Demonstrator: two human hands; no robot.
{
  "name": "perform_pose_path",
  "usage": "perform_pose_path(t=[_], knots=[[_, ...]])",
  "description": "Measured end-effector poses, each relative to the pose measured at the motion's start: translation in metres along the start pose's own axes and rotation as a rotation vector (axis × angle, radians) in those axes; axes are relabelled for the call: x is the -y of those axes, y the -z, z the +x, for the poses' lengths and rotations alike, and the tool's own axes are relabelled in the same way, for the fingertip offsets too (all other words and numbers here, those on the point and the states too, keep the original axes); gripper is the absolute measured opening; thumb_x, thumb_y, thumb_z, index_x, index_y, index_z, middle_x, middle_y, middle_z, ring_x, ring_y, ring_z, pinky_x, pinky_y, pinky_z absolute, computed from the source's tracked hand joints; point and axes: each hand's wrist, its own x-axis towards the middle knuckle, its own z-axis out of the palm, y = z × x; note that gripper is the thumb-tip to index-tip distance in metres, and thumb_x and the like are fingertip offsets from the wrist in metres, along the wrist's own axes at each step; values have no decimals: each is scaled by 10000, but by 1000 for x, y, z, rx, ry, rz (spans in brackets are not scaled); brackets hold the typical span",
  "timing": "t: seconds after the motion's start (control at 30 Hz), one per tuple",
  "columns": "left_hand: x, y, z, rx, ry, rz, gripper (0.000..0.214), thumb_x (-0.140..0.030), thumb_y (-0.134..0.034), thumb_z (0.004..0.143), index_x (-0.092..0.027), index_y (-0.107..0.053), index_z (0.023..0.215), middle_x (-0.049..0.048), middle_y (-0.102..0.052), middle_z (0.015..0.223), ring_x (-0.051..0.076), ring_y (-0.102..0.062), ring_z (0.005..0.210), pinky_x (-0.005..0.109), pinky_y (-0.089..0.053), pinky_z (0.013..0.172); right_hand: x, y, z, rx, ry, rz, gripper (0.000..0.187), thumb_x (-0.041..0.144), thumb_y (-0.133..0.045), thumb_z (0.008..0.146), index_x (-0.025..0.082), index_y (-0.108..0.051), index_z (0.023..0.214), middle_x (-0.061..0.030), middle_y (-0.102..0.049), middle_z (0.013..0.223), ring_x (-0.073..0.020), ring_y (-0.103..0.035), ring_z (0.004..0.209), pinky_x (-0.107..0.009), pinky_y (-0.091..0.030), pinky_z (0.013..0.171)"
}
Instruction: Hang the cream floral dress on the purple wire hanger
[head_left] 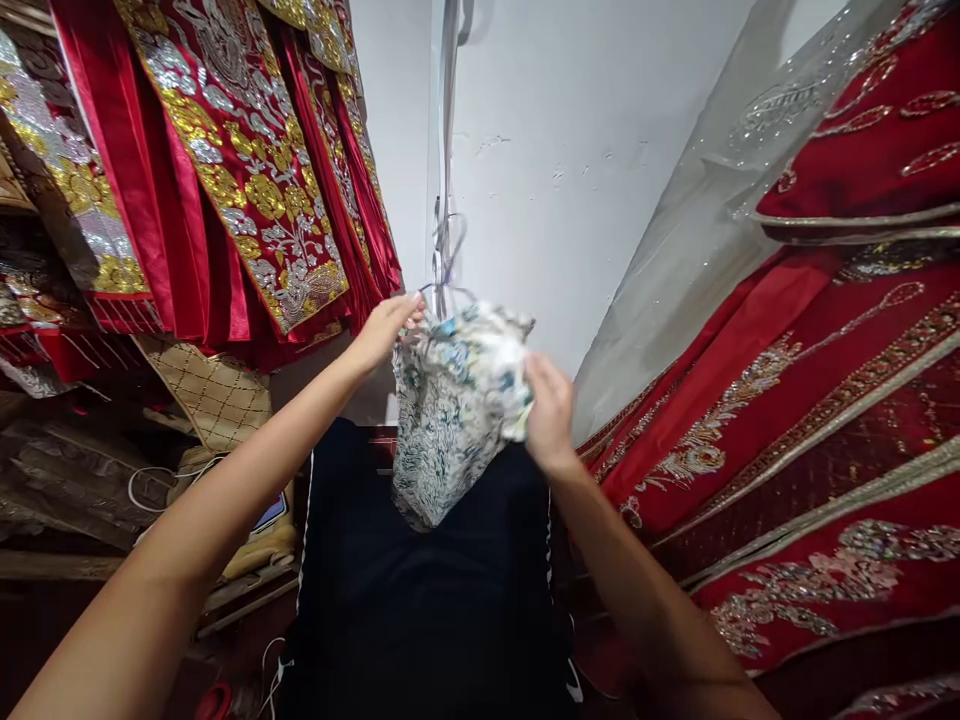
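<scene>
A floral garment [450, 430], white with blue and green print and a gathered, crinkled body, hangs in front of my lap. My left hand [394, 325] pinches its upper left edge, close to a thin dark strap or hanger. On the other side my right hand [549, 405], smeared by motion, is at the garment's upper right part and seems to grip the cloth there. Above the garment, a thin cord or hanger loop [448, 235] runs up along the white wall. How the garment is attached to it is hard to make out.
Red garments with gold and silver sequins [262, 190] hang at the left. More red embroidered garments [712, 400] and a clear plastic cover [667, 260] fill the right. A white wall [555, 130] stands ahead. White cables [146, 490] lie at the lower left.
</scene>
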Motion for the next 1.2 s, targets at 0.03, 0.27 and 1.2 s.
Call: perform_pose_path(t=[0.03, 0.27, 1.2], knots=[[0, -6, -10, 49, 122, -82, 340, -487, -654, 839, -176, -676, 972, 84, -656, 940, 187, -609, 809, 277, -476, 653, 4, -6, -24, 137, 3, -74, 301, 491, -564, 950, 201, -643, 938, -30, -637, 832, -178, -611, 768, -287, -518, 701], [-7, 22, -95, 488, 284, 47, 334, -70, -558, 574, -190, -659, 869, 34, -684, 976, 210, -633, 977, 287, -510, 818, -8, -5, -59, 924, 155, -356, 317, 456, -529, 982, 236, -640, 1181, -116, -552, 1320, -252, -552, 1222, -420, -443, 1065], [121, -52, -106, 65, 104, 324, 187, -403, -576, 909, -244, -644, 980, 25, -587, 790, 205, -539, 691, 290, -379, 664, -88, 26, 89, -136, -176, 174, 502, 619, -699, 771, 175, -597, 983, -69, -700, 936, -208, -695, 886, -341, -571, 772]])
